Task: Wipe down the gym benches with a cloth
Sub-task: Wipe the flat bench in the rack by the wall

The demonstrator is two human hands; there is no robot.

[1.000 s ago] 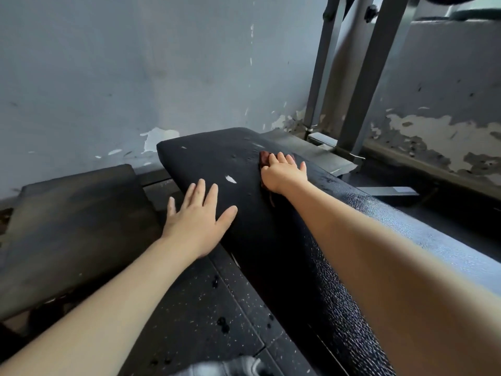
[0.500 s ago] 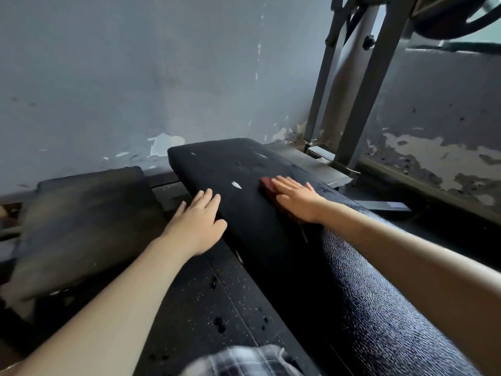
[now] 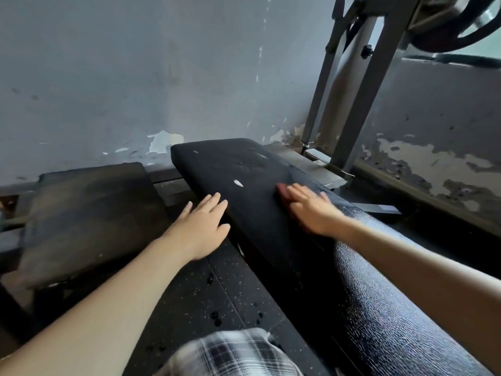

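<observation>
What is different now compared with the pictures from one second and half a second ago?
The right hand slid the reddish cloth along the bench toward the person and turned so its fingers point left; it now lies nearer than the white tear. Nothing was picked up or released. The left hand stays flat on the bench's left edge, fingers less spread.

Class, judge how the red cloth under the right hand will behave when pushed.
Probably floppy: the cloth lies flattened beneath the right hand. Likely light and thin, barely showing past the fingers. It may drag on the textured bench.
</observation>
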